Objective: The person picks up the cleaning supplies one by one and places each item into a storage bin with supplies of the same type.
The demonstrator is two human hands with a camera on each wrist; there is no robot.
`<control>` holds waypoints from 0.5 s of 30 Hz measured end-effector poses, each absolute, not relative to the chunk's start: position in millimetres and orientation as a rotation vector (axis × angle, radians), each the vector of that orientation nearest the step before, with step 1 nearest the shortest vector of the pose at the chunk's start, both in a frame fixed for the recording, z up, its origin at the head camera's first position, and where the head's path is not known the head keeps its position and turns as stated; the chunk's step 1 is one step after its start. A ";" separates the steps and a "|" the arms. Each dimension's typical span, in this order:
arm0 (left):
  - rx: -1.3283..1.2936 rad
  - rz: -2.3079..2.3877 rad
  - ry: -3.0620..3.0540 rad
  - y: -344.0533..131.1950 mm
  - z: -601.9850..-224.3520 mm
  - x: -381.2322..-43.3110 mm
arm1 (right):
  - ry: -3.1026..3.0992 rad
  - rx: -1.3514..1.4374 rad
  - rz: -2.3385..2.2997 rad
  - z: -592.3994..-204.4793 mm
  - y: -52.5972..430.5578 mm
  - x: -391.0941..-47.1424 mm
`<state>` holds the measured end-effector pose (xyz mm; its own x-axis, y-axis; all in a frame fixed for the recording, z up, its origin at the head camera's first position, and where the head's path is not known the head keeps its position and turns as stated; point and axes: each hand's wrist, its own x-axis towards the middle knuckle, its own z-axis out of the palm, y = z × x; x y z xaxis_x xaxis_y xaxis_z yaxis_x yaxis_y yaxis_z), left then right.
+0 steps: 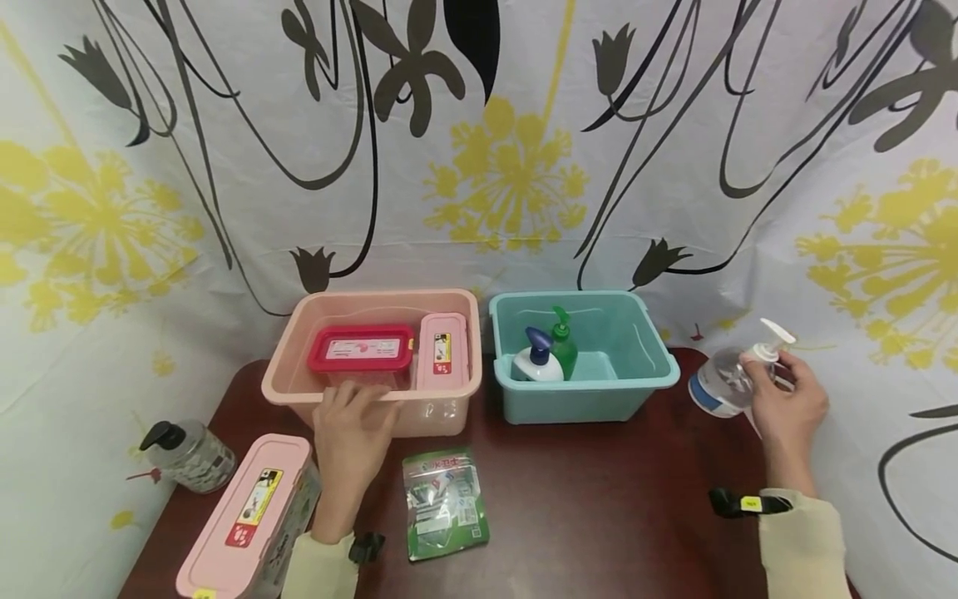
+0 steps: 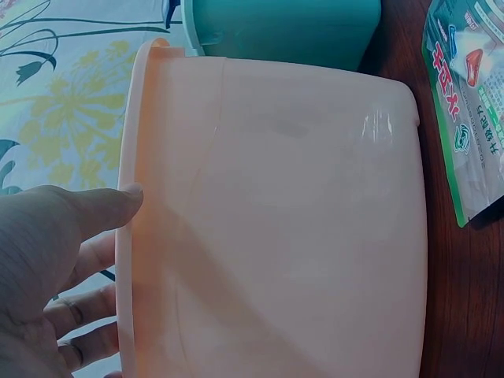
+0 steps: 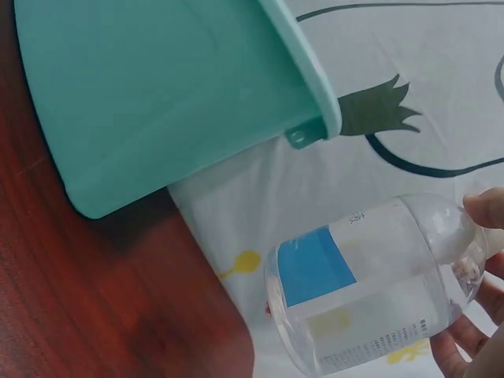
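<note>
My left hand (image 1: 352, 437) grips the front rim of a pink bin (image 1: 374, 291); in the left wrist view the thumb lies outside the rim (image 2: 124, 307) and the fingers behind it. In that bin lie a container with a red lid (image 1: 361, 348) and a pink-lidded box (image 1: 443, 349). At the table's right edge my right hand (image 1: 792, 399) holds a clear pump bottle (image 3: 354, 287) around its neck, tilted, with its white nozzle (image 1: 778, 331) up. Left of it stands a teal bin (image 1: 580, 403) with a white pump bottle (image 1: 537, 366) and a green pump bottle (image 1: 565, 349) inside.
A green and silver pouch (image 1: 445, 505) lies on the dark red table (image 1: 599, 516). Left of my left arm are another pink-lidded box (image 1: 250, 507) and a black-topped pump bottle (image 1: 190, 456). A patterned cloth (image 1: 516, 50) hangs behind and beside the table.
</note>
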<state>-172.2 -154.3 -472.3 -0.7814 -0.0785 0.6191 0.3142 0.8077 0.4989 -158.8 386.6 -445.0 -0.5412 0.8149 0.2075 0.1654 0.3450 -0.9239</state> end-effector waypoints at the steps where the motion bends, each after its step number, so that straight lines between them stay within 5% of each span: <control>1: -0.173 -0.795 -2.345 -154.3 -472.5 -172.2 | -1.926 -0.850 1.216 -442.6 385.5 -158.4; 15: -0.170 -0.776 -2.341 -154.3 -472.2 -172.6 | -1.897 -0.700 1.198 -411.8 373.4 -154.4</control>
